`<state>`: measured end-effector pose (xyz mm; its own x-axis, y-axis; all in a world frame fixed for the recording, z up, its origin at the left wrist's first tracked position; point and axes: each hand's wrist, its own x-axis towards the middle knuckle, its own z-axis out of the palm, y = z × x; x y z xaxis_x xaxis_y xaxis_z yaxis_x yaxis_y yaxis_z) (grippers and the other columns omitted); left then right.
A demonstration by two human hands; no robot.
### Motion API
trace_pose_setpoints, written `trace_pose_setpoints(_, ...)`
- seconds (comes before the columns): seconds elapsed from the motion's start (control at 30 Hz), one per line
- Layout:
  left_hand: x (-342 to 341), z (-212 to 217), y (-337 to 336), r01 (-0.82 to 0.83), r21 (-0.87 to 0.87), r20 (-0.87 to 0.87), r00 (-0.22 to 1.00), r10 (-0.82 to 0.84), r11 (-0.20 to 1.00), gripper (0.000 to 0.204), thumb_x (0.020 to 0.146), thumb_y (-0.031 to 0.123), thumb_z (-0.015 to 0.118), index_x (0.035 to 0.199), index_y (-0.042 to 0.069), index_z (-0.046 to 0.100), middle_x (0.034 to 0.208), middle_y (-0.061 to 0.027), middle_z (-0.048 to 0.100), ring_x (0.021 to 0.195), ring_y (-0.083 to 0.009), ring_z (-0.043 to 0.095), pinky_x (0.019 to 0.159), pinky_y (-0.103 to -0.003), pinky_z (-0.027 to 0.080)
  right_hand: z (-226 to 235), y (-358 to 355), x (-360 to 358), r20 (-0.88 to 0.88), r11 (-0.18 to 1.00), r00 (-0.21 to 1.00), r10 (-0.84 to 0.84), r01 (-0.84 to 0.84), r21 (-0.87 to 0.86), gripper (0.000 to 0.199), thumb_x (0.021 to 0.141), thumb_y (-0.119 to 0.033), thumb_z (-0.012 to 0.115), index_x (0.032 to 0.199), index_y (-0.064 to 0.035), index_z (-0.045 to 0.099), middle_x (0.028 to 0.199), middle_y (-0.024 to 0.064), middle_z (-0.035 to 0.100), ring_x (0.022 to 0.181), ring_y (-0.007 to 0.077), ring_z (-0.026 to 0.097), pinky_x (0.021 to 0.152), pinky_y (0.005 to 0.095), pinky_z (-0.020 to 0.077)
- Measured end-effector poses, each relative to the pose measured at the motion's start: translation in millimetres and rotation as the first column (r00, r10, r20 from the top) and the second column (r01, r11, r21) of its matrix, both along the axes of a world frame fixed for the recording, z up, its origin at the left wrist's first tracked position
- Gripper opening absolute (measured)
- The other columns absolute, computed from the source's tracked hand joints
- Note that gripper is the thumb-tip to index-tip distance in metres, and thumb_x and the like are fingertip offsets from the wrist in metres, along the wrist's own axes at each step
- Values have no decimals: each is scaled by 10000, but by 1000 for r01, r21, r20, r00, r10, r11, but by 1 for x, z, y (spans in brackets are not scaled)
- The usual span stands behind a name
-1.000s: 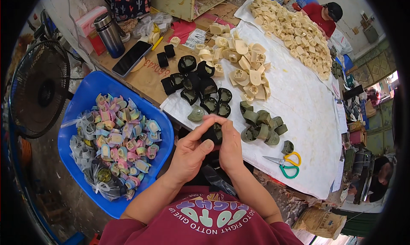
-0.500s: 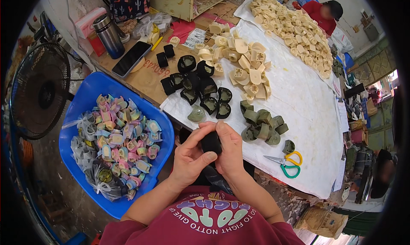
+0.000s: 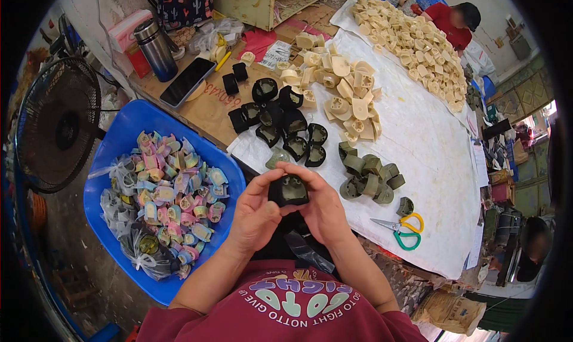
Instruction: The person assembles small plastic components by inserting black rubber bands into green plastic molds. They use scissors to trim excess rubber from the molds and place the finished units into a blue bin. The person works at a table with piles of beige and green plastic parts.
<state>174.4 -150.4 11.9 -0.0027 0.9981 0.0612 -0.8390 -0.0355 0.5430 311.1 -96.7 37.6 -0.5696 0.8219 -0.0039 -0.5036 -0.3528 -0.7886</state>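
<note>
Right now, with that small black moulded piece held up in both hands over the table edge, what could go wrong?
The black moulded piece is pinched only by the fingertips of the left hand and right hand, off the white sheet; if it slips, it may fall into the lap or to the floor. The green-and-yellow-handled scissors lie close to the right elbow, so they might get knocked.

Long worktable (image 3: 215, 112) of brown board, white sheeting (image 3: 430, 163) spread over its right half to the far end — black floor fan (image 3: 57, 124) off the left edge, on bare grey concrete floor (image 3: 77, 246). Patterned green tiling (image 3: 528, 91) at far right — daylight there.
</note>
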Motion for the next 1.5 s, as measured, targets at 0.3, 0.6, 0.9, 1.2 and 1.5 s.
trace_pose_setpoints(0.3, -8, -8, 2, 100, 20, 155, 983, -102, 995, 528, 879, 168, 682, 1352, 72, 468, 1312, -118, 521, 1175, -253, 563, 943, -440, 528, -5, 10, 15, -38, 980, 986, 162, -165, -108, 423, 925, -170, 619, 1314, -23, 535, 1344, 66, 511, 1188, 158, 500, 1004, 300, 410)
trace_pose_setpoints(0.6, -12, -26, -3, 273, 4, 185, 945, -269, 962, 515, 865, 201, 698, 1327, 84, 503, 1236, -171, 585, 1055, -431, 612, 908, -467, 540, -7, 18, 11, 241, 984, 964, 115, -77, -161, 257, 882, -128, 669, 1103, -3, 628, 943, 5, 649, 832, 54, 604, 671, 195, 493)
trace_pose_setpoints(0.9, -4, -13, 8, -45, -325, -318, 946, -64, 945, 448, 861, 125, 709, 1270, 37, 549, 1056, -34, 607, 882, -132, 624, 751, -267, 531, 4, 7, 3, 607, 634, 639, -472, -233, 738, 353, 775, -42, 705, 1122, -62, 643, 1102, 140, 621, 1019, 297, 628, 855, 318, 510)
trace_pose_setpoints(1.2, 12, -4, 4, -226, 191, -536, 791, 294, 955, 699, 816, 6, 698, 1431, 8, 366, 1396, -122, 442, 1268, -210, 460, 1047, -342, 386, 0, -2, -16, 256, 935, 900, -354, 334, 118, 256, 929, -115, 607, 1164, -25, 656, 1127, 59, 644, 1042, 128, 568, 918, 275, 442)
trace_pose_setpoints(1.5, -9, 20, 5, 159, -104, 38, 987, -156, 982, 993, 780, 322, 753, 1532, 182, 120, 1386, -85, 416, 1242, -242, 481, 1041, -411, 407, 8, 9, 3, 471, 900, 876, -103, -120, 419, 676, 711, -173, 813, 1324, -97, 537, 1264, 81, 520, 1137, 189, 511, 952, 322, 425)
